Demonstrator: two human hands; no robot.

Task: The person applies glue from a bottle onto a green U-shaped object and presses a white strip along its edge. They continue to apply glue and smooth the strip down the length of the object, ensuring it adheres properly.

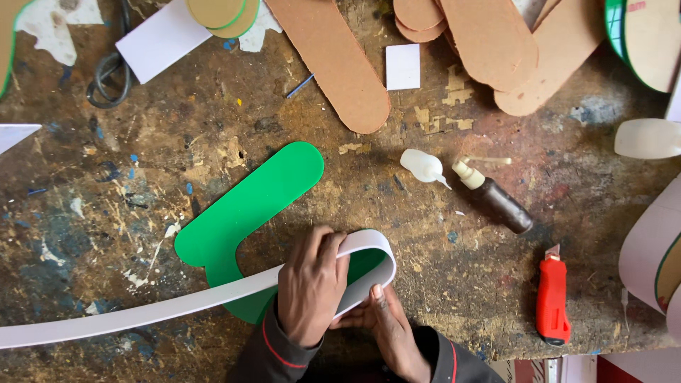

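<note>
A long white strip [142,308] runs from the left edge along the bench and curls around the rounded end of a green sole-shaped piece [245,206]. My left hand [311,284] presses down on top of the strip where it bends around the green piece. From below, my right hand [386,330] has its fingertips against the strip's loose curled end [372,248]. The green piece lies flat, its other rounded end pointing up and right.
A small white glue bottle [423,167] and a dark brown bottle [496,202] lie right of the hands. A red utility knife [552,298] sits near the front edge. Brown cardboard sole shapes [340,64] and scissors [110,71] lie at the back.
</note>
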